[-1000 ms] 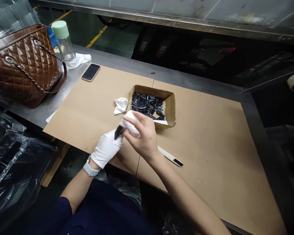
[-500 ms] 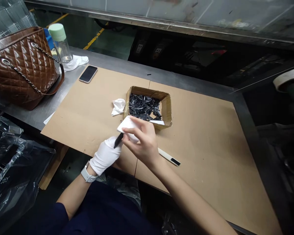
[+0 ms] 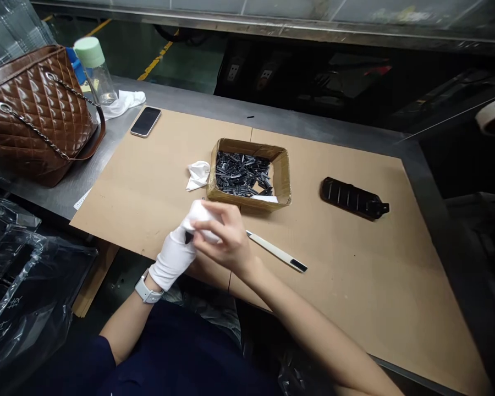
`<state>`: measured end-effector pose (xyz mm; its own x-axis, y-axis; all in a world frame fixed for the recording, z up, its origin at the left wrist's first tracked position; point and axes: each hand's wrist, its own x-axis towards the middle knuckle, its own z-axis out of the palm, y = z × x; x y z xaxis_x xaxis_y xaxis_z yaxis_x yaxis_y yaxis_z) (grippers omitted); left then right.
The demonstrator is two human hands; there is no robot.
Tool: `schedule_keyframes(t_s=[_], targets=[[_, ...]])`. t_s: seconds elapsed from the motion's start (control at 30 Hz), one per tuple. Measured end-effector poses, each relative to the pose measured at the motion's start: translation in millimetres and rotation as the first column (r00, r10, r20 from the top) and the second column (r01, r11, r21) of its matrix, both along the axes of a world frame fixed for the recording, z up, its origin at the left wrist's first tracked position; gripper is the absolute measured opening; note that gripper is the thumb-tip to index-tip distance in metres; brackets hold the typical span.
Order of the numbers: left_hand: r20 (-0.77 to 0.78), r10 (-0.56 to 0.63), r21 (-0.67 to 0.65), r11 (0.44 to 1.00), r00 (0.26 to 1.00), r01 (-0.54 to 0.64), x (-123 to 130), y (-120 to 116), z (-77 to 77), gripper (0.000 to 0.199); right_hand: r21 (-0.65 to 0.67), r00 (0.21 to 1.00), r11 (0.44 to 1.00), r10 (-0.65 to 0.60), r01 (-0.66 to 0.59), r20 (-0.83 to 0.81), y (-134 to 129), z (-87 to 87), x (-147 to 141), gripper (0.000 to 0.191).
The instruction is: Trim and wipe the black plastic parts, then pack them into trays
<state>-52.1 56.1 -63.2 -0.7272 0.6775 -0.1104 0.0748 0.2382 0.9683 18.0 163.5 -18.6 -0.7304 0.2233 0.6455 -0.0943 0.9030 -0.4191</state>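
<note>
My left hand (image 3: pixel 173 259), in a white glove, is closed around a small black strip (image 3: pixel 188 237), mostly hidden by the fingers. My bare right hand (image 3: pixel 226 236) pinches a folded white cloth (image 3: pixel 202 214) against the black strip, just above the glove. Both hands are together in front of a cardboard box (image 3: pixel 251 203) holding many small black pieces (image 3: pixel 241 173). Beside my right forearm lies a slim tool with a cream handle (image 3: pixel 278 252); its far end is partly hidden.
A black ribbed part (image 3: pixel 350 198) lies at the right on the cardboard sheet (image 3: pixel 355 286). Left of the box is a crumpled white cloth (image 3: pixel 198 175). A phone (image 3: pixel 146 121), a brown handbag (image 3: pixel 37 115) and a bottle with a green lid (image 3: pixel 91 55) stand or lie at the left.
Both hands have shifted slightly left, and the cloth now covers more of the black strip. A black ribbed part now lies on the right of the cardboard, where none showed before.
</note>
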Motion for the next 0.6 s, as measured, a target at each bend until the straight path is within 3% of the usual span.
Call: schedule_keyframes(t_s=[0.2, 0.47, 0.53, 0.6], targets=[[-0.066, -0.002, 0.022, 1.000, 0.998, 0.004, -3.6, -6.1, 3.5, 0.015, -0.160, 0.999, 0.986, -0.048, 0.044, -0.021, 3.9, -0.9, -13.9, 0.009], [-0.086, 0.030, 0.072, 0.997, 0.996, -0.023, -2.4, -20.0, -2.1, 0.022, -0.242, 1.000, 0.970, -0.005, 0.013, 0.030, -3.0, 1.6, -12.0, 0.007], [-0.062, 0.029, 0.097, 0.995, 0.998, -0.023, -1.6, -22.9, -5.2, 0.025, -0.338, 0.999, 0.941, 0.016, 0.003, 0.052, 2.0, -3.8, -14.3, 0.007], [-0.040, 0.062, 0.106, 0.993, 0.997, -0.058, -0.3, -26.0, -8.0, 0.032, -0.512, 0.994, 0.858, 0.026, 0.033, 0.109, 9.7, -11.0, -17.7, 0.006]])
